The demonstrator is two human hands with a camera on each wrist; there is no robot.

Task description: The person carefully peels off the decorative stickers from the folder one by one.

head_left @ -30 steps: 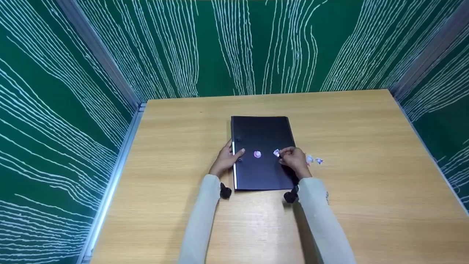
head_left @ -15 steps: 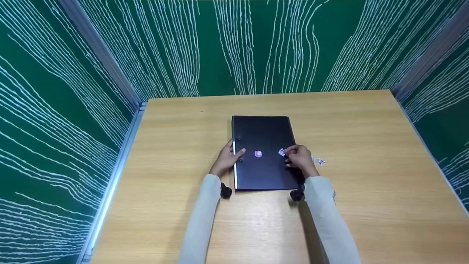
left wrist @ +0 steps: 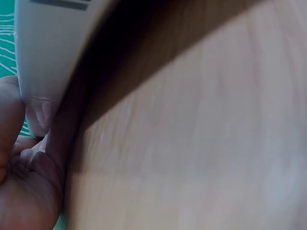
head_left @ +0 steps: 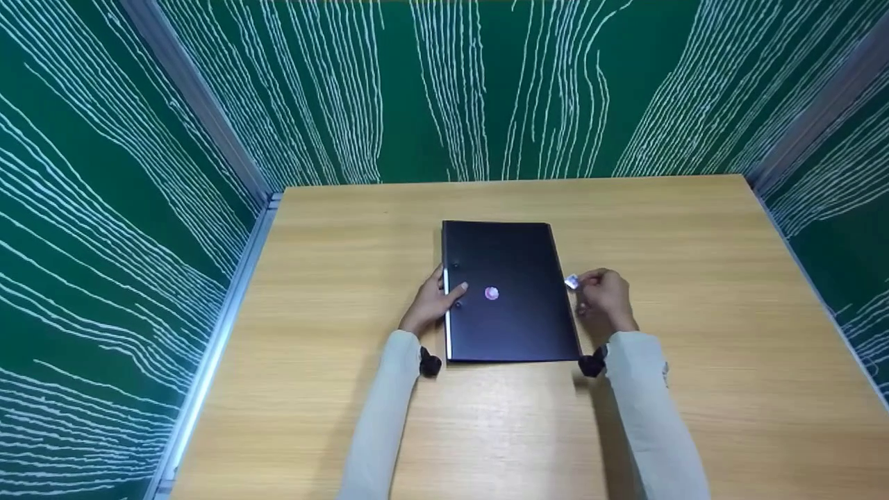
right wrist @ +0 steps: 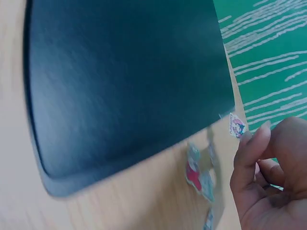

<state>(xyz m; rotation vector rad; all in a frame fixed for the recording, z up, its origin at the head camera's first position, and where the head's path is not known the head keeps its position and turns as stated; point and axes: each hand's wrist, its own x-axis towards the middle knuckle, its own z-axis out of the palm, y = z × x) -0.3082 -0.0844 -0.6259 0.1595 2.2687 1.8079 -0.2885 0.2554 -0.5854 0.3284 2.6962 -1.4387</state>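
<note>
Two hands show in my head view. The right hand [head_left: 606, 295] pinches a small printed cutout [head_left: 571, 282] that juts leftward from its fingertips. Left of those fingers, just beside the cutout, runs the near-straight long edge of a black folder [head_left: 514, 330]; its long axis points away from the person. A round pink cutout [head_left: 492, 293] sits on the cover, between both hands. The left hand [head_left: 429, 302] grips the opposite edge, thumb on top.

On my left wrist feed, that thumb and fingers close around the folder's pale spine [left wrist: 53, 57], which extends upward from them.

On the right wrist feed, the held cutout stands beyond the pinching tips, near a folder corner; I can't tell if they touch. Loose cutouts [right wrist: 199, 175] lie lower left of the fingers. The relation I'd judge decisive: cutout to folder edge, right hand nearer.
</note>
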